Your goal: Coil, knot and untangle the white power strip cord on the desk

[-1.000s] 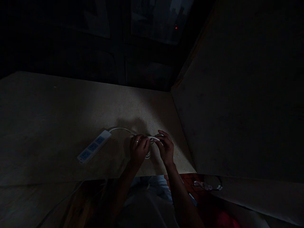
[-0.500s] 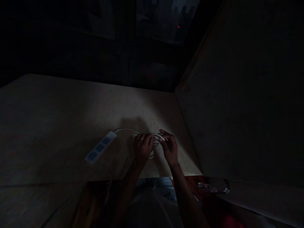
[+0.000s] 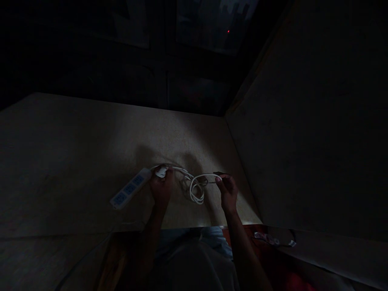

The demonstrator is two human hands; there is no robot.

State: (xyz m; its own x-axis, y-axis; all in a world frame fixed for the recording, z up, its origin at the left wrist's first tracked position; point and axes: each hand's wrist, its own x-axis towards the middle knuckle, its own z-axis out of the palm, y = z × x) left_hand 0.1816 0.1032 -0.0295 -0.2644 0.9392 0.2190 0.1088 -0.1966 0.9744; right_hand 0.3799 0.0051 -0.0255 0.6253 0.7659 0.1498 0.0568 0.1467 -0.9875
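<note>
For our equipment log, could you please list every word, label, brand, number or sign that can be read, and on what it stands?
No text is readable.
Power strip: any marking is too small and dark to read.
White piece in the left hand: no lettering can be made out.

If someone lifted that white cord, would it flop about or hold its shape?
The cord would probably bend easily, as it lies in loose loops. It may be a little springy, since the stretch reaching the right hand forms a smooth, rounded curve. A hard pull might drag the power strip, which it seems joined to.
</note>
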